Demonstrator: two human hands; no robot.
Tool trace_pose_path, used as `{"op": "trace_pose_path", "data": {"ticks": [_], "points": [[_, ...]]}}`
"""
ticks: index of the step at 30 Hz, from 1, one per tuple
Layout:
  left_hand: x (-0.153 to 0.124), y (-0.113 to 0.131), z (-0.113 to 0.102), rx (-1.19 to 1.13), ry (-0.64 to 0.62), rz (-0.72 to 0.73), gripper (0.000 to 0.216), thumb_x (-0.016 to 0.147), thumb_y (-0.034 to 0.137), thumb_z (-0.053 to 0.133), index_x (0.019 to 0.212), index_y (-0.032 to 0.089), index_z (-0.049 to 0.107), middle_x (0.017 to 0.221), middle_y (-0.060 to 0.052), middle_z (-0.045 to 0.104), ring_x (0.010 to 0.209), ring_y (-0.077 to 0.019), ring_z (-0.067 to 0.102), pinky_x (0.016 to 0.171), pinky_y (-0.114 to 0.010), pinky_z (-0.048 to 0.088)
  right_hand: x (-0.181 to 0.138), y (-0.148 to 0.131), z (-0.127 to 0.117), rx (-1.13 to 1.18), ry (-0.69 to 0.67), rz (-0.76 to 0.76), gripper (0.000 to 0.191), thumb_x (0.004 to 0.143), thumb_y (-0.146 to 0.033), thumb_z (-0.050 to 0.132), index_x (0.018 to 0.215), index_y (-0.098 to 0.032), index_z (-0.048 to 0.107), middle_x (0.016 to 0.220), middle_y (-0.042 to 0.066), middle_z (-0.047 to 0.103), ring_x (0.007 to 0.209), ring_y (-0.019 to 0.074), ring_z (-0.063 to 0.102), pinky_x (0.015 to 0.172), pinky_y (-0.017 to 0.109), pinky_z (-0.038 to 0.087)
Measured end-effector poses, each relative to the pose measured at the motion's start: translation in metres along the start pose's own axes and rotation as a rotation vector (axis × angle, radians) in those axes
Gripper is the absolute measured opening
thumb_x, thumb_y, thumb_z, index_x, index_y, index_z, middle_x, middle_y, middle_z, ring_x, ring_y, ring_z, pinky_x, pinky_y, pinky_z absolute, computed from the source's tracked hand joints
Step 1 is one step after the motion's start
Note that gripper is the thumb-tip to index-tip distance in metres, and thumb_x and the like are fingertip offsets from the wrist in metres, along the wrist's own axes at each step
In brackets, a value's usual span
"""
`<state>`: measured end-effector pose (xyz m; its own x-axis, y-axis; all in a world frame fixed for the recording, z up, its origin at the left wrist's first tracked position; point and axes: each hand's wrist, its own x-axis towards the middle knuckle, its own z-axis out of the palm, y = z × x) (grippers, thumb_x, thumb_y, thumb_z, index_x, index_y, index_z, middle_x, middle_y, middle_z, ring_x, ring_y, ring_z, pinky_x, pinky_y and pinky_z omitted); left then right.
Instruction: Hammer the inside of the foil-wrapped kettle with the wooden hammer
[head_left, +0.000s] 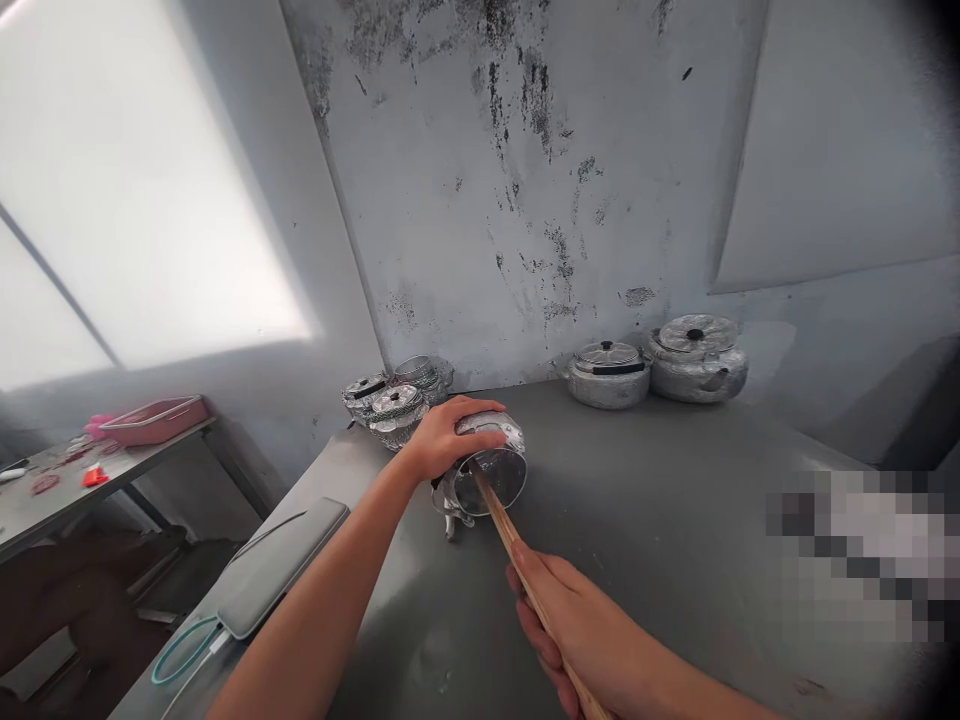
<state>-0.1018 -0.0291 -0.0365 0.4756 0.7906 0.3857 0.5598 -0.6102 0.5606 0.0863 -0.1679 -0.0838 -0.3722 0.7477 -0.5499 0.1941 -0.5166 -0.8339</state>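
A small silvery metal pot (511,433) lies tipped on its side on the grey table, its round open mouth facing me. My left hand (450,436) is closed over its top and side, thumb and fingers curved around the wall. Below the rim on the left, a silvery projecting part shows, perhaps a spout or handle. My right hand (574,615) grips a long wooden stick (501,515), whose far end goes into the pot's mouth. The tip inside is hard to make out.
Several small metal pots (395,402) stand behind my left hand. Two lidded metal kettles, one smaller (609,385) and one larger (697,372), are by the wall. A grey slab-like device (285,565) with a cable lies left. A pink basket (156,422) sits on a side table.
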Motion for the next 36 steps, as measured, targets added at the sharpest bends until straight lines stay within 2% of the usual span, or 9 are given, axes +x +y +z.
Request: {"op": "trace_pose_path", "data": {"ticks": [2, 8, 14, 20, 25, 31, 36], "points": [[-0.0002, 0.0009, 0.0001, 0.003, -0.002, 0.005, 0.046, 0.087, 0.055, 0.070, 0.127, 0.030, 0.072, 0.135, -0.003, 0.067, 0.124, -0.0302, 0.061, 0.109, -0.038, 0.043, -0.0001, -0.0004, 0.0004, 0.011, -0.015, 0.008, 0.041, 0.108, -0.053, 0.018, 0.097, -0.024, 0.046, 0.054, -0.010, 0.041, 0.037, 0.0066, 0.034, 0.033, 0.015, 0.034], [-0.0009, 0.0029, 0.0012, 0.001, 0.001, 0.009, 0.046, 0.087, 0.056, 0.071, 0.126, 0.032, 0.072, 0.132, -0.002, 0.067, 0.123, -0.0293, 0.061, 0.108, -0.037, 0.043, 0.0041, 0.0071, 0.0009, 0.136, -0.024, -0.015, 0.040, 0.106, -0.059, 0.023, 0.102, -0.025, 0.044, 0.052, -0.011, 0.041, 0.037, 0.0077, 0.033, 0.032, 0.016, 0.035], [0.0001, 0.0030, 0.0018, 0.031, 0.004, 0.014, 0.046, 0.087, 0.055, 0.071, 0.126, 0.032, 0.072, 0.130, -0.002, 0.068, 0.121, -0.0292, 0.061, 0.108, -0.038, 0.043, 0.0011, 0.0058, 0.0031, 0.122, -0.011, -0.014, 0.042, 0.105, -0.060, 0.024, 0.101, -0.025, 0.046, 0.052, -0.011, 0.041, 0.035, 0.0068, 0.033, 0.033, 0.015, 0.032], [-0.0004, 0.0053, 0.0009, 0.020, -0.010, -0.008, 0.047, 0.087, 0.058, 0.070, 0.127, 0.033, 0.072, 0.133, -0.003, 0.066, 0.123, -0.0312, 0.060, 0.106, -0.039, 0.044, -0.0042, 0.0010, 0.0017, 0.037, 0.014, 0.026, 0.038, 0.107, -0.054, 0.026, 0.100, -0.024, 0.048, 0.055, -0.010, 0.043, 0.035, 0.0068, 0.036, 0.034, 0.015, 0.034], [0.0003, 0.0032, 0.0016, 0.025, -0.005, -0.004, 0.047, 0.087, 0.057, 0.071, 0.127, 0.034, 0.072, 0.134, -0.001, 0.066, 0.123, -0.0304, 0.059, 0.107, -0.038, 0.043, -0.0041, -0.0012, -0.0015, -0.029, 0.054, 0.008, 0.042, 0.108, -0.049, 0.017, 0.099, -0.024, 0.049, 0.055, -0.010, 0.041, 0.035, 0.0063, 0.035, 0.034, 0.015, 0.034], [-0.0005, 0.0034, 0.0026, 0.032, 0.002, 0.000, 0.046, 0.086, 0.056, 0.072, 0.127, 0.035, 0.072, 0.131, -0.001, 0.067, 0.122, -0.0292, 0.060, 0.105, -0.037, 0.044, 0.0008, 0.0033, -0.0049, -0.097, 0.069, 0.011, 0.043, 0.107, -0.053, 0.019, 0.103, -0.024, 0.049, 0.057, -0.009, 0.044, 0.035, 0.0062, 0.036, 0.034, 0.015, 0.033], [-0.0018, 0.0103, 0.0046, 0.071, 0.000, 0.001, 0.047, 0.086, 0.057, 0.073, 0.127, 0.036, 0.071, 0.128, -0.001, 0.067, 0.118, -0.0277, 0.062, 0.105, -0.036, 0.044, 0.0021, 0.0070, -0.0060, -0.151, 0.094, -0.001, 0.042, 0.108, -0.049, 0.017, 0.104, -0.023, 0.049, 0.057, -0.009, 0.042, 0.034, 0.0064, 0.036, 0.034, 0.015, 0.035]]}}
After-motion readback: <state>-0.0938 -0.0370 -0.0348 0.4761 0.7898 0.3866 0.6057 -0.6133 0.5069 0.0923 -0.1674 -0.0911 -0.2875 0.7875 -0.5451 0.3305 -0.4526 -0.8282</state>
